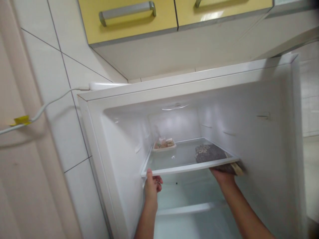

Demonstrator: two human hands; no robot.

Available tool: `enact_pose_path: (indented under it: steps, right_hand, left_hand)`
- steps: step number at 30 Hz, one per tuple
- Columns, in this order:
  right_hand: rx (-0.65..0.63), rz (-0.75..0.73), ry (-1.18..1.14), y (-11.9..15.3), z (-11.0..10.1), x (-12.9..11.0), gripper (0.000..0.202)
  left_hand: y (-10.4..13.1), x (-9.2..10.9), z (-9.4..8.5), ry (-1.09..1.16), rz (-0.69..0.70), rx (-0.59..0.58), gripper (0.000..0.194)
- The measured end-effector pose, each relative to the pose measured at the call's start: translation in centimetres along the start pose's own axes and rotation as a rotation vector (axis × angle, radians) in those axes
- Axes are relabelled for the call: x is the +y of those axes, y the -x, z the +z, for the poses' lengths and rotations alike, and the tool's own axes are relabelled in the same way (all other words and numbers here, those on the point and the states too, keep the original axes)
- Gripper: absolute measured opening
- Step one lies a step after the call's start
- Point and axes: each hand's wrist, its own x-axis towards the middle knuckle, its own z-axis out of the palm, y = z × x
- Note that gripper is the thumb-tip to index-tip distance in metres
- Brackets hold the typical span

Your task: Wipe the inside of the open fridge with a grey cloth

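Both arms reach up into the open fridge (279, 132), and the work in hand looks like handling the upper glass shelf (179, 156) at its front rim. The left hand (151, 186) sits under the left front corner, thumb up against the white rim and the fingers (158, 184) curled loosely below, pressing rather than clamped. The right hand (223, 175) is tucked beneath the right front corner; its fingers are hidden behind the rim and a dark speckled cloth (210, 153), so I cannot tell how far they close, though they may be gripping the cloth where it hangs over the edge. The shelf rests level in its side grooves, with the cloth lying on its right part. Any sliding or lifting would, I judge, call for an even pull from both corners to keep the glass flat. At the back left stands a small tray of food (163, 144), which could slip if the shelf tilts. Below is a second shelf (184, 209); yellow cabinets (129, 23) hang above, and a white cable (50, 103) runs along the tiled wall.
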Motion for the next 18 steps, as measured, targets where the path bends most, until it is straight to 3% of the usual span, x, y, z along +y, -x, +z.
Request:
enact_pose_path:
  steps: [4, 8, 13, 18]
  right_hand:
    - [-0.043, -0.042, 0.156, 2.8, -2.7, -3.2, 0.038]
    - [-0.069, -0.080, 0.156, 3.3, -3.8, -3.4, 0.035]
    - [-0.104, -0.101, 0.122, 2.2, -2.7, 0.9, 0.042]
    - [-0.285, 0.060, 0.156, 3.6, -0.4, 9.2, 0.047]
  left_hand:
    - [-0.1, 0.1, -0.2, 0.032, -0.062, -0.030, 0.085]
    - [0.1, 0.3, -0.3, 0.042, -0.137, -0.075, 0.087]
    - [1.2, 0.7, -0.3, 0.062, -0.181, -0.079, 0.081]
    - [1.9, 0.9, -0.2, 0.136, -0.242, -0.029, 0.067]
